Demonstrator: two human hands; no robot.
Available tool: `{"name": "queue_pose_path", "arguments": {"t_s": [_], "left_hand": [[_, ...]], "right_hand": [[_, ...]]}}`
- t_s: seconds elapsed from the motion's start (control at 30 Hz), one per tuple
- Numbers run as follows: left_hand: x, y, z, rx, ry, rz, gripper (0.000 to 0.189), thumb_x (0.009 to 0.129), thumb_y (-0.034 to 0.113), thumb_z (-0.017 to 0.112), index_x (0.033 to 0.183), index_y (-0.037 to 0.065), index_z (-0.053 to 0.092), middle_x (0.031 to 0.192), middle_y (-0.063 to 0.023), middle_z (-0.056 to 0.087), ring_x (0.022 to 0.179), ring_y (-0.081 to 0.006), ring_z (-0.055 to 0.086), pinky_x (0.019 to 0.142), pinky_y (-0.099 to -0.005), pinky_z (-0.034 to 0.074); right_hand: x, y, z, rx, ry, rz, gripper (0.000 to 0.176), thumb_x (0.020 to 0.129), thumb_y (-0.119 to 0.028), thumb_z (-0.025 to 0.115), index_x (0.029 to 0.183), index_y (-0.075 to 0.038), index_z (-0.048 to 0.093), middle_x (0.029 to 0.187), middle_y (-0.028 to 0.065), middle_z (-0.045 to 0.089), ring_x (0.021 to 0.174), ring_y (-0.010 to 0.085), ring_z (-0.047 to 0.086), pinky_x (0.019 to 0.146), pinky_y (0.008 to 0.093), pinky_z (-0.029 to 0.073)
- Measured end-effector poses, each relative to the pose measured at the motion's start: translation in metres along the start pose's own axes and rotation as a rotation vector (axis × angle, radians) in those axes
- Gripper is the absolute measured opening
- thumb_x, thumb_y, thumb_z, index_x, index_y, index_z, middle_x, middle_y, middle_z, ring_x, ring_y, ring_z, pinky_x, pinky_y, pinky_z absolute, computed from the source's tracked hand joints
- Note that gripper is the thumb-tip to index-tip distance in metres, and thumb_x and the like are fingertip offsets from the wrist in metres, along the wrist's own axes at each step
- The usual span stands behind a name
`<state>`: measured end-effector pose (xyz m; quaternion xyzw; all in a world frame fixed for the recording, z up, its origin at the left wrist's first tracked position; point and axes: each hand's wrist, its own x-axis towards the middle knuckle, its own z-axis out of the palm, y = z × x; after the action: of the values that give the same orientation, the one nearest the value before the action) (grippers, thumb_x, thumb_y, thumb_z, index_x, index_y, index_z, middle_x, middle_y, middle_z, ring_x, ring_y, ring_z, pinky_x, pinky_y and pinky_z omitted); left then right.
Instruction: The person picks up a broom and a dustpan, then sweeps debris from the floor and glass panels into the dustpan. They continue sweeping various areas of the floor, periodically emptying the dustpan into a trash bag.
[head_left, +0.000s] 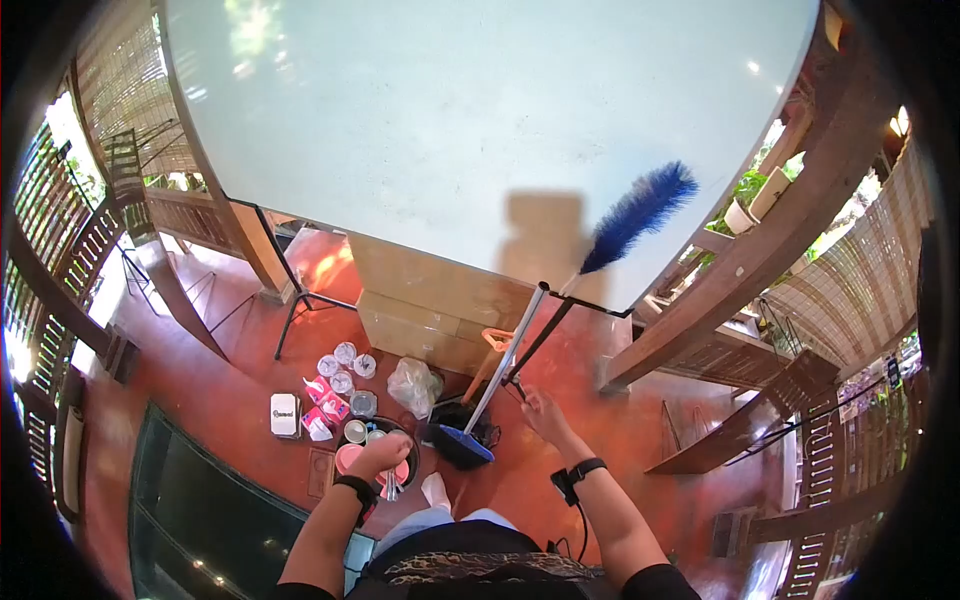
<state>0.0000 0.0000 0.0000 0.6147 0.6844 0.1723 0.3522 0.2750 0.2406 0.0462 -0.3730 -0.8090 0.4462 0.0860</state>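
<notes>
My left hand (380, 457) is curled into a fist above a pink dish (349, 458), with some metal cutlery (391, 488) showing just below the wrist. Nothing shows between its fingers. Out in front and to the right, my right hand (543, 417) is raised with its fingers bent together, near the lower end of a black stand leg (540, 342). I cannot tell what, if anything, those fingers pinch. Left of this hand stands a broom with a blue head (462, 443), its pale handle (507, 358) leaning up toward the whiteboard (480, 120).
A blue feather duster (640, 218) rises before the board. Cardboard boxes (425, 320) stand below it. On the red floor are a clear plastic bag (414, 388), several wrapped round items (345, 365), pink packets (325, 405) and a white tin (285, 414). A dark glass panel (205, 500) lies left.
</notes>
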Motion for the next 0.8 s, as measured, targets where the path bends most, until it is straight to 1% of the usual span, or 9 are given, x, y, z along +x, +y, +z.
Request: {"name": "queue_pose_path", "arguments": {"t_s": [0.07, 0.1, 0.17, 0.23, 0.37, 0.47, 0.57, 0.67, 0.8], "left_hand": [[-0.01, 0.024, -0.002, -0.03, 0.093, 0.013, 0.019, 0.073, 0.019, 0.046, 0.085, 0.006, 0.054, 0.082, -0.016, 0.054, 0.076, -0.0324, 0.053, 0.067, -0.0409, 0.042], [0.041, 0.01, -0.042, 0.011, 0.13, 0.035, 0.018, 0.073, 0.019, 0.046, 0.085, 0.007, 0.054, 0.081, -0.0157, 0.054, 0.076, -0.0325, 0.053, 0.067, -0.041, 0.042], [0.05, 0.027, -0.05, 0.014, 0.143, 0.051, 0.017, 0.073, 0.018, 0.046, 0.084, 0.007, 0.054, 0.08, -0.0152, 0.054, 0.075, -0.0328, 0.053, 0.066, -0.0412, 0.042], [0.07, 0.032, -0.058, 0.05, 0.159, 0.075, 0.017, 0.073, 0.018, 0.047, 0.085, 0.008, 0.054, 0.079, -0.0146, 0.053, 0.075, -0.0326, 0.053, 0.067, -0.0416, 0.042], [0.082, 0.055, -0.076, 0.105, 0.182, 0.114, 0.02, 0.074, 0.017, 0.047, 0.092, 0.01, 0.051, 0.083, -0.013, 0.052, 0.076, -0.0327, 0.053, 0.067, -0.0418, 0.043], [0.097, 0.082, -0.095, 0.11, 0.202, 0.15, 0.027, 0.074, 0.016, 0.048, 0.099, 0.01, 0.047, 0.087, -0.0151, 0.049, 0.08, -0.0333, 0.052, 0.068, -0.0408, 0.042], [0.112, 0.107, -0.107, 0.061, 0.282, 0.206, 0.028, 0.073, 0.016, 0.049, 0.1, 0.009, 0.047, 0.09, -0.0166, 0.048, 0.084, -0.0334, 0.05, 0.069, -0.0401, 0.042], [0.137, 0.124, -0.11, 0.065, 0.413, 0.315, 0.035, 0.073, 0.017, 0.052, 0.106, 0.01, 0.045, 0.101, -0.0163, 0.045, 0.092, -0.0336, 0.047, 0.075, -0.0407, 0.04], [0.174, 0.139, -0.106, 0.21, 0.461, 0.302, 0.049, 0.069, 0.023, 0.058, 0.114, 0.013, 0.041, 0.112, -0.0165, 0.04, 0.101, -0.0315, 0.042, 0.083, -0.041, 0.035]], "right_hand": [[-0.011, -0.02, 0.007, 0.025, 0.15, -0.045, 0.053, 0.073, -0.02, 0.059, 0.116, -0.008, 0.031, 0.112, 0.0119, 0.035, 0.089, 0.0208, 0.046, 0.075, 0.0324, 0.039], [0.052, -0.033, -0.001, 0.047, 0.29, -0.105, 0.053, 0.072, -0.02, 0.06, 0.115, -0.008, 0.032, 0.108, 0.0124, 0.038, 0.093, 0.0228, 0.043, 0.078, 0.0335, 0.036], [0.054, -0.058, -0.007, 0.069, 0.514, -0.141, 0.052, 0.07, -0.019, 0.061, 0.114, -0.007, 0.036, 0.098, 0.0135, 0.044, 0.101, 0.0267, 0.035, 0.085, 0.0359, 0.031], [0.076, -0.068, -0.021, 0.051, 0.674, -0.265, 0.052, 0.07, -0.022, 0.062, 0.113, -0.007, 0.037, 0.105, 0.0149, 0.04, 0.103, 0.0287, 0.033, 0.086, 0.0373, 0.029], [0.095, -0.077, -0.031, -0.22, 0.735, -0.288, 0.051, 0.068, -0.027, 0.063, 0.109, -0.006, 0.041, 0.115, 0.0167, 0.031, 0.108, 0.0317, 0.03, 0.088, 0.0396, 0.026], [0.105, -0.072, -0.032, -0.212, 0.598, -0.243, 0.046, 0.069, -0.027, 0.062, 0.105, -0.006, 0.045, 0.116, 0.0161, 0.032, 0.109, 0.0304, 0.029, 0.088, 0.0419, 0.024], [0.103, -0.06, -0.021, -0.257, 0.697, -0.36, 0.029, 0.074, -0.022, 0.058, 0.095, -0.004, 0.047, 0.1, 0.0126, 0.046, 0.094, 0.025, 0.043, 0.078, 0.0392, 0.033], [0.071, -0.061, -0.016, 0.475, 0.347, -0.176, 0.014, 0.08, -0.016, 0.052, 0.083, -0.004, 0.045, 0.072, 0.0045, 0.049, 0.068, 0.0152, 0.048, 0.06, 0.03, 0.038], [0.026, -0.054, -0.01, 0.788, 0.495, -0.132, 0.016, 0.084, -0.018, 0.045, 0.073, -0.008, 0.04, 0.055, -0.0031, 0.036, 0.052, 0.0072, 0.038, 0.051, 0.0232, 0.035]]}}
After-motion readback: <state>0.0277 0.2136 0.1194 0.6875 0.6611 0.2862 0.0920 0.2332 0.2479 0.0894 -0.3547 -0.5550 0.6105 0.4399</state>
